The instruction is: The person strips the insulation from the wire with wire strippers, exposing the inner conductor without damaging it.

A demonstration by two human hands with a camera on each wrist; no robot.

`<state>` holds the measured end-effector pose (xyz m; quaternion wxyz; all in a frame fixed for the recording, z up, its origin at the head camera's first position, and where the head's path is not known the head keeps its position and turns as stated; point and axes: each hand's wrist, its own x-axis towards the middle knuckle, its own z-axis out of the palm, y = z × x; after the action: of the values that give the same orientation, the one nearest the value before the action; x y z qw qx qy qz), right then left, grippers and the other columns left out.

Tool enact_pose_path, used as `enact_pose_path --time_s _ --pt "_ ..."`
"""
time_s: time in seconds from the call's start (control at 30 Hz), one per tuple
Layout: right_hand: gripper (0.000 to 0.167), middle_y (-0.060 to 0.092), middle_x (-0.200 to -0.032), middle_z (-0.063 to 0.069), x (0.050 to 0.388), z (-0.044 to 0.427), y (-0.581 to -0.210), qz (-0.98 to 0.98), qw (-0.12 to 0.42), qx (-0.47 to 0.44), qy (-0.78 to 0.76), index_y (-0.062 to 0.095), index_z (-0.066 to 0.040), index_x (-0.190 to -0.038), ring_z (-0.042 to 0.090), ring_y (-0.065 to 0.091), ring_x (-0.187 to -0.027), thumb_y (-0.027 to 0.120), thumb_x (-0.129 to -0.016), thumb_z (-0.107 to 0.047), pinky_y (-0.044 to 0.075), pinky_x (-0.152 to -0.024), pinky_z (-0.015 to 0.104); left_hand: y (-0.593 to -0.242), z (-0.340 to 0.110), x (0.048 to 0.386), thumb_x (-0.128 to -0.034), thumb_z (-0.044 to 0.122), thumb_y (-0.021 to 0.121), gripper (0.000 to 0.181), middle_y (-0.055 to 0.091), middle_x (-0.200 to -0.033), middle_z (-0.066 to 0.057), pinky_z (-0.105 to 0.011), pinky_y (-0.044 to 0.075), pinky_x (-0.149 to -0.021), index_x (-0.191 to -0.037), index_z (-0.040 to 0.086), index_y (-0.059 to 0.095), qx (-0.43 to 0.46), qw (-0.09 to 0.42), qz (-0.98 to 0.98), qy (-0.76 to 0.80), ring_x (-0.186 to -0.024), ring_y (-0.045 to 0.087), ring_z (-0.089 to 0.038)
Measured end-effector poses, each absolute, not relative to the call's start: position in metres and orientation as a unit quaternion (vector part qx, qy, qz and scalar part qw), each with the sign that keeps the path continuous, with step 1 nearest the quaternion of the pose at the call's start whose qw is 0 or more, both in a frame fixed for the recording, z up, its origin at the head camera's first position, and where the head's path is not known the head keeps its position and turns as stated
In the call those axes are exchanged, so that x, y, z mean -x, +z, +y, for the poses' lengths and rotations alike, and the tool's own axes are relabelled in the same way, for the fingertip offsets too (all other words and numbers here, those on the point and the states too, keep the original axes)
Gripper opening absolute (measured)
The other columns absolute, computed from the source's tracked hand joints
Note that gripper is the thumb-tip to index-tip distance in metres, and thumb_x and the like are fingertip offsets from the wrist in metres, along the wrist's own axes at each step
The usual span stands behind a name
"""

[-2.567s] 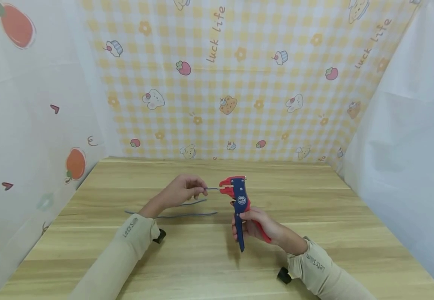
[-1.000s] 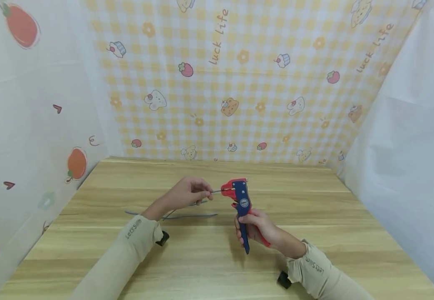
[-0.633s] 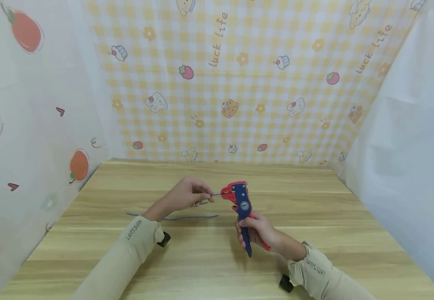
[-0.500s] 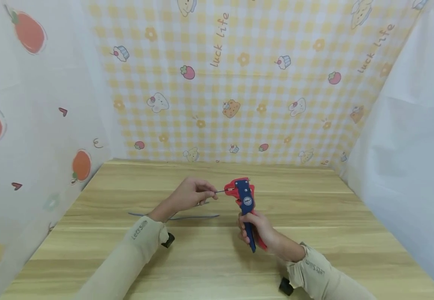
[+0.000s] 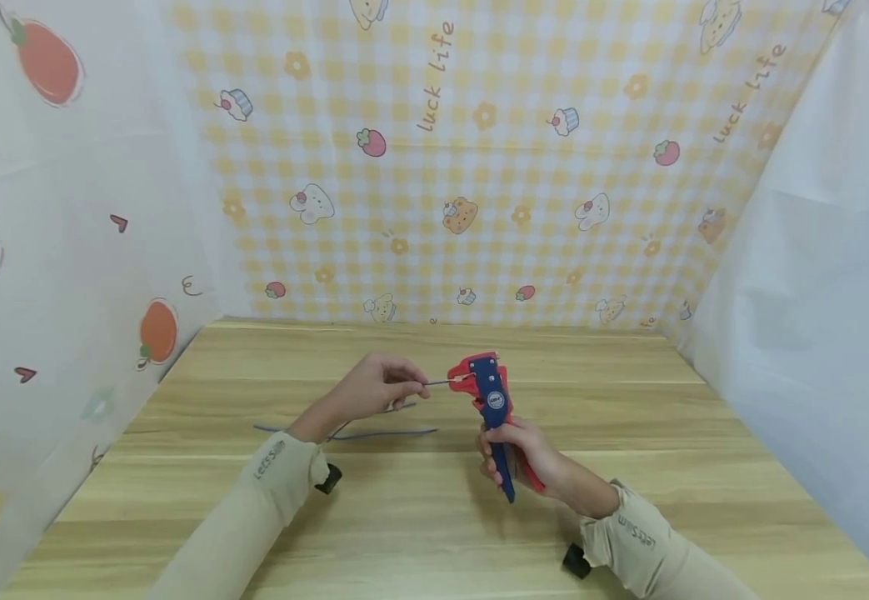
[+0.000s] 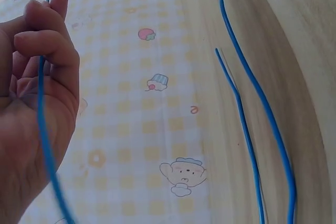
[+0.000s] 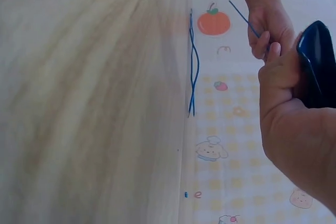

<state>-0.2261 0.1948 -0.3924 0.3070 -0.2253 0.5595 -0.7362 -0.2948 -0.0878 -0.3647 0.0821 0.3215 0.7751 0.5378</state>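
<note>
My left hand (image 5: 376, 387) pinches a thin blue wire (image 6: 43, 103) between thumb and fingertips; its tail runs back past the palm. The wire's front end reaches the red mouth of a wire stripper (image 5: 490, 387), whose far end is hidden by the tool's jaws. My right hand (image 5: 527, 458) grips the stripper's blue and red handles, holding it upright above the table. In the right wrist view, a dark blue handle (image 7: 317, 61) stands out from that hand. Below the left hand, two more blue wires lie on the table, the longer wire (image 5: 389, 433) nearer me.
A wood-grain table (image 5: 434, 517) spans the work area. Behind it hangs a yellow checked cloth (image 5: 434, 167), with white cloth on both sides. A tiny blue piece (image 7: 186, 194) lies near the table's far edge. Black wrist cameras sit under both sleeves.
The stripper's jaws stood wide apart at first with the wire's tip just outside; they then came together around the wire and now show a slight gap. Both hands have shifted slightly right.
</note>
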Motion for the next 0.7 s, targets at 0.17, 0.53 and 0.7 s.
enact_pose_path --time_s 0.17,0.53,0.7 --pt "0.018 0.065 -0.089 0.003 0.225 0.199 -0.390 0.538 0.336 0.252 -0.731 0.051 -0.003 -0.106 0.017 0.067 -0.078 0.038 -0.096 -0.009 0.056 -0.079 0.036 -0.364 -0.093 0.297 -0.0982 0.005 0.061 0.012 0.074 -0.094 -0.012 -0.027 0.048 -0.050 -0.103 0.002 0.071 -0.309 0.081 0.790 0.524 -0.061 0.058 -0.030" --pt "0.013 0.063 -0.082 0.002 0.218 0.202 -0.390 0.574 0.277 0.259 -0.726 0.052 -0.005 -0.101 0.014 0.065 -0.070 0.039 -0.097 -0.007 0.056 -0.069 0.030 -0.363 -0.099 0.302 -0.0981 0.006 0.061 0.013 0.074 -0.096 -0.012 -0.028 0.049 -0.054 -0.104 -0.001 0.070 -0.313 0.100 0.799 0.504 -0.057 0.053 -0.012" --pt "0.012 0.061 -0.077 0.000 0.217 0.202 -0.390 0.583 0.259 0.255 -0.727 0.050 -0.005 -0.099 0.012 0.063 -0.066 0.038 -0.097 -0.007 0.056 -0.064 0.028 -0.363 -0.099 0.301 -0.0984 0.007 0.061 0.014 0.075 -0.095 -0.006 -0.040 0.051 -0.056 -0.105 -0.002 0.070 -0.315 0.108 0.802 0.496 -0.057 0.054 -0.013"
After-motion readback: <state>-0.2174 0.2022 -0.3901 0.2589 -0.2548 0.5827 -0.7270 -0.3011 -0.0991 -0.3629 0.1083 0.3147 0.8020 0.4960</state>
